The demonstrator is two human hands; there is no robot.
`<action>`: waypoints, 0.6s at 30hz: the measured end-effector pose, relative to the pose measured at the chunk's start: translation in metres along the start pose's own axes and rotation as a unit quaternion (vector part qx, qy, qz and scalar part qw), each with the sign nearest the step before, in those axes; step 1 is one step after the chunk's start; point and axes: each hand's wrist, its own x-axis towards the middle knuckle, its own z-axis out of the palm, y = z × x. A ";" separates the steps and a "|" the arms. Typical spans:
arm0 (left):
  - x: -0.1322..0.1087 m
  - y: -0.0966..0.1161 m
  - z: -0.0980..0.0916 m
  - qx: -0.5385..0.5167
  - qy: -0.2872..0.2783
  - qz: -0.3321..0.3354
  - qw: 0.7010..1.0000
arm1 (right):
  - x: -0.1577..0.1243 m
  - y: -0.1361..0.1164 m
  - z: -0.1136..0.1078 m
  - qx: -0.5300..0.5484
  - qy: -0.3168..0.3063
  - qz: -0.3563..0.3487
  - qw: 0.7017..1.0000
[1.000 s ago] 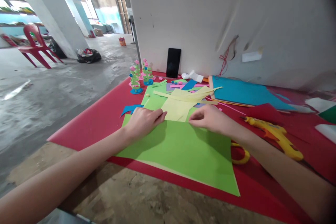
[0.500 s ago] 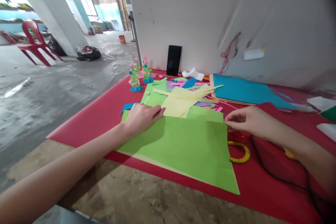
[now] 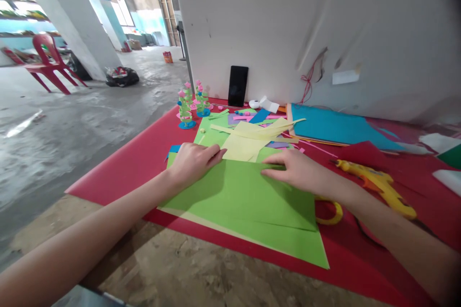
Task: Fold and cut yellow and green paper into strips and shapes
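Observation:
A sheet of green paper lies in front of me, its upper layer ending in a straight edge above more green paper with a pale sheet under it. My left hand is closed at the upper left edge of the green paper, thumb and fingers together on it. Over the paper's upper right part is my right hand, its thumb and forefinger apart near the top edge. Beyond the hands lie pale yellow paper and loose strips. Yellow-handled scissors are partly hidden under the green paper.
A yellow glue gun lies right of my right arm. Blue sheets are stacked at the back right. Small decorated stands stand at the back left, and a black phone leans on the wall. Red sheeting covers the table.
My right hand has moved left from the paper's right corner onto its upper part, and its fingers have parted. The glue gun has come into view. My left hand stays put.

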 end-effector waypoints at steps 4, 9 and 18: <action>0.001 0.008 -0.004 -0.045 -0.016 0.021 0.999 | 0.016 -0.012 0.007 0.015 -0.015 -0.025 0.999; -0.001 0.027 -0.005 -0.209 -0.051 0.052 0.975 | 0.022 -0.028 0.012 0.032 -0.023 -0.034 0.999; 0.005 0.022 -0.009 -0.278 -0.063 -0.056 0.957 | 0.010 -0.018 0.003 0.025 -0.014 -0.033 0.999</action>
